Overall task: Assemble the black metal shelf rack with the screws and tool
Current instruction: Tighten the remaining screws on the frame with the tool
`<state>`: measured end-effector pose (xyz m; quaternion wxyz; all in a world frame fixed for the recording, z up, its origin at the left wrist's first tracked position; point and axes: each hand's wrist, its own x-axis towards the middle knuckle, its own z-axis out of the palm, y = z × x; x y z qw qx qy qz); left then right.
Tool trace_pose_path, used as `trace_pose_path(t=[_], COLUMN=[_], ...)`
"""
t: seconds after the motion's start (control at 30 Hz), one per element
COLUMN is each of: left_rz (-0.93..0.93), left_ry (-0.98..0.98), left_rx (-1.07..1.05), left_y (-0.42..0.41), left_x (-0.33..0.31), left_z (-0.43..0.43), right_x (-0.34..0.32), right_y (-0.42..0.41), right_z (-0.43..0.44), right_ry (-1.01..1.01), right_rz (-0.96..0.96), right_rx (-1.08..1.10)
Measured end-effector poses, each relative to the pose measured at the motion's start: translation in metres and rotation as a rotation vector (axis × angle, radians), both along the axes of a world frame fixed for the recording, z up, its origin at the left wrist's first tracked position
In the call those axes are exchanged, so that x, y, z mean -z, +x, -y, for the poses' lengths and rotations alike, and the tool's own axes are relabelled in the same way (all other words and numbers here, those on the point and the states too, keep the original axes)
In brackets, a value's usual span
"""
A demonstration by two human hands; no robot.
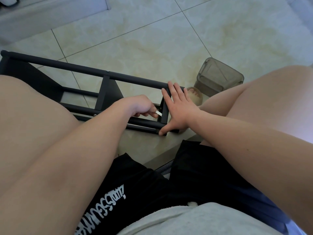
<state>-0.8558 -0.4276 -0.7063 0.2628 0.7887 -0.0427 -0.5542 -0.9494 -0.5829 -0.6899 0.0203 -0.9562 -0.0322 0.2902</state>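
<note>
Pinching silver tool with left hand, right hand flat on black rack, grey tub nearby, contents unclear

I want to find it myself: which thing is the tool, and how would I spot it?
Find the black metal rack lying on the tiled floor and follow it to its right end, where the right hand lies flat. Just left of that, the left hand pinches the tool: a small flat silvery strip, pale and shiny against the black bars.
</note>
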Motion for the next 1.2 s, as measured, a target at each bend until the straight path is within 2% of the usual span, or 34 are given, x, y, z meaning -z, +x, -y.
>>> trace_pose_path(t=[0.47, 0.93, 1.2], left_rz=[0.077, 0.186, 0.174], left_ry=[-0.09, 0.015, -0.099], left_rx=[0.143, 0.302, 0.178], left_y=[-0.007, -0.005, 0.002], left_x=[-0.002, -0.003, -0.01], left_z=[-0.009, -0.012, -0.015], right_x=[0.001, 0.0, -0.001], right_y=[-0.001, -0.001, 0.0], right_z=[0.0, 0.0, -0.002], right_ry=[-0.002, -0.002, -0.002], right_rz=[0.012, 0.023, 0.007], right_rx=[0.002, 0.006, 0.01])
